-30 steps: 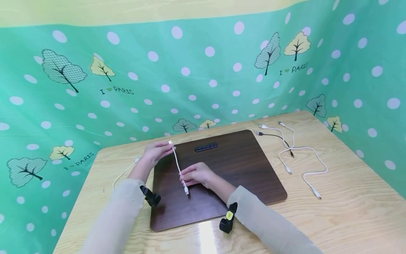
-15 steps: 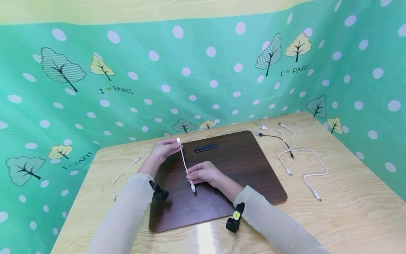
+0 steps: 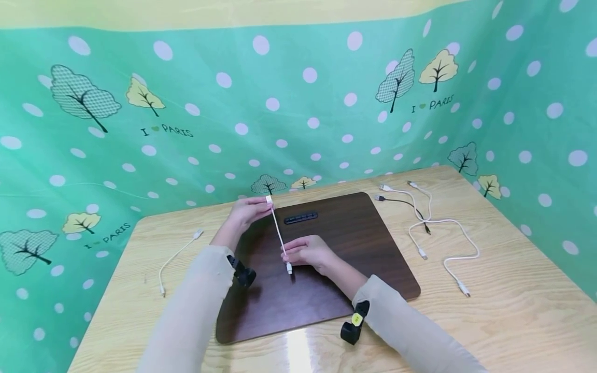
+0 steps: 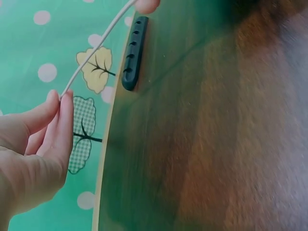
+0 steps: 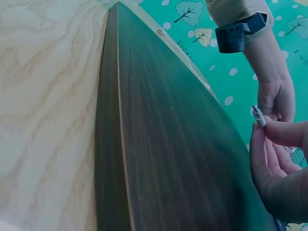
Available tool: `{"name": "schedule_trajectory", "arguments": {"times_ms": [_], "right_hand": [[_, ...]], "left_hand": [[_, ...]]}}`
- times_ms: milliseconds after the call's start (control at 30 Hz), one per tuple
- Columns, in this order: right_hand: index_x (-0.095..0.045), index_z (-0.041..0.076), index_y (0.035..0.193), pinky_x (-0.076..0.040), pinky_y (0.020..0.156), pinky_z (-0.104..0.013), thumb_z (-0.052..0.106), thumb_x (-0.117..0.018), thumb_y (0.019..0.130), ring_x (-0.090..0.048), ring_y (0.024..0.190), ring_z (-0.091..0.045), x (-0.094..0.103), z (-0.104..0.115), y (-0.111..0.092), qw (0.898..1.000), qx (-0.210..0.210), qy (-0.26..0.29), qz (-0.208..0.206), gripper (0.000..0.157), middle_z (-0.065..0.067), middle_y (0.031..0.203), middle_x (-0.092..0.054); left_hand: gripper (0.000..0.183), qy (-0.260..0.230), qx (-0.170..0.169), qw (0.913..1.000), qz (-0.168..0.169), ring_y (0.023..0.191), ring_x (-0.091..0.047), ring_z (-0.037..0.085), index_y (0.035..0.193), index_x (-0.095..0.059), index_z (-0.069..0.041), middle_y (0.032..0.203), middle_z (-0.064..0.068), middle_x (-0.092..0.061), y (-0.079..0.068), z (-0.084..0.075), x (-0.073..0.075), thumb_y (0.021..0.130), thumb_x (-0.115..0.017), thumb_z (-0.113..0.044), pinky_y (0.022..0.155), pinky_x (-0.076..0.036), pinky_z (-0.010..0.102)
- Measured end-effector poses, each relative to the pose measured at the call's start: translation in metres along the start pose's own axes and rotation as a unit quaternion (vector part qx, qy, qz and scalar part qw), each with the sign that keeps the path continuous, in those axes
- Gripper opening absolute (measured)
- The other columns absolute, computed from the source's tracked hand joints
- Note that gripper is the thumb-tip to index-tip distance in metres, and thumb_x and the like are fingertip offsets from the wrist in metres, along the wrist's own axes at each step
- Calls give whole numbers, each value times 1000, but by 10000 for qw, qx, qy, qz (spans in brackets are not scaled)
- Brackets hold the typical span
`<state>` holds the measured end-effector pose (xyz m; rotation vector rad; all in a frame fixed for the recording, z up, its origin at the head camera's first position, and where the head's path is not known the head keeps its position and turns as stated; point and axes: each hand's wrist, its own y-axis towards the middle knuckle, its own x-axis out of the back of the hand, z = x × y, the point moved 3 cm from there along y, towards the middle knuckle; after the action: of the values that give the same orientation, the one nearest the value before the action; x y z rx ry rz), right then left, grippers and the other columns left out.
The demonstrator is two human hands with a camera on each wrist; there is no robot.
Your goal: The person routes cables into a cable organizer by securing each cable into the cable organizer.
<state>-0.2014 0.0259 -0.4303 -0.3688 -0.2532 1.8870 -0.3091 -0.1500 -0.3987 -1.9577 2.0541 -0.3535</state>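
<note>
A short white USB cable (image 3: 278, 228) is stretched between the two hands above a dark brown wooden board (image 3: 354, 254). My left hand (image 3: 252, 211) pinches it just below the wide white plug (image 3: 269, 199) at the far end. Lower down, my right hand (image 3: 308, 253) pinches it near the small plug (image 3: 289, 268), which pokes out past thumb and fingers in the right wrist view. Close to the left hand, a dark cable clip strip (image 3: 300, 217) lies on the board near its back edge. Notches along the strip show in the left wrist view.
Another white cable (image 3: 174, 255) lies left of the board on the light wooden table (image 3: 503, 311). Right of the board, white cables (image 3: 454, 221) and a short black cable (image 3: 401, 199) lie partly crossed. A green patterned cloth (image 3: 289, 88) hangs behind the table.
Both hands have moved right and slightly away with the stretched cable, bringing its wide plug closer to the clip strip. The white cable on the left has come out from behind the left sleeve.
</note>
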Motion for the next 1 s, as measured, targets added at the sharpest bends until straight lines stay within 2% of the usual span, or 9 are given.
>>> {"name": "schedule_trajectory", "arguments": {"times_ms": [33,133,200,400,633,733,867,1000], "right_hand": [[-65,-10,112,-61,77,-28,-9,-68,80,-70,75,-10,2,0,-1,10000,26,-13,-53,32,-20,97,-74],[-66,-10,110,-61,76,-27,-10,-69,79,-71,76,-11,7,2,-3,9997,57,-26,-219,32,-21,97,-74],[-67,-10,109,-61,75,-27,-10,-70,78,-71,75,-12,11,2,-4,9993,128,-118,-333,31,-23,96,-74],[-68,-10,106,-62,73,-28,-10,-72,77,-71,72,-12,18,-1,-6,9971,197,-405,-611,30,-23,92,-74],[-71,-7,100,-61,69,-24,-9,-74,74,-71,68,-10,22,-2,-9,9925,270,-849,-835,27,-20,87,-75],[-71,-6,99,-60,67,-22,-8,-75,73,-71,68,-10,24,-1,-12,9901,308,-1005,-928,26,-19,86,-75],[-72,-5,99,-60,67,-23,-6,-76,72,-73,69,-13,25,-1,-13,9894,334,-951,-1049,26,-20,86,-75],[-73,-3,96,-60,65,-23,-5,-79,70,-72,67,-12,27,-3,-13,9878,366,-892,-1227,27,-20,84,-75]], "left_hand": [[44,-10,-14,10000,14,76,-70,10,131,-52,9,107,20,-70,0,-1,-2,89,-61,5,92,-56,30],[44,-41,-26,10000,37,73,-70,10,130,-51,11,82,5,-70,0,-5,-8,88,-62,7,89,-57,30],[44,-36,-31,10000,65,71,-69,10,130,-51,12,73,0,-68,1,-6,-13,87,-62,8,89,-58,31],[41,118,45,9999,26,71,-70,11,127,-55,9,74,0,-68,9,1,-25,86,-64,7,94,-55,35],[41,89,43,9999,-27,67,-69,10,125,-56,10,72,-1,-67,19,15,-30,86,-64,8,84,-59,29],[41,116,52,9999,-59,66,-68,9,125,-57,11,79,5,-69,21,17,-32,85,-65,9,82,-60,28],[39,246,20,9995,-171,66,-68,8,124,-58,11,106,22,-69,22,18,-35,85,-65,8,84,-60,29],[38,479,-65,9984,-299,67,-67,7,122,-59,11,125,29,-61,22,17,-36,85,-66,7,85,-59,29]]}}
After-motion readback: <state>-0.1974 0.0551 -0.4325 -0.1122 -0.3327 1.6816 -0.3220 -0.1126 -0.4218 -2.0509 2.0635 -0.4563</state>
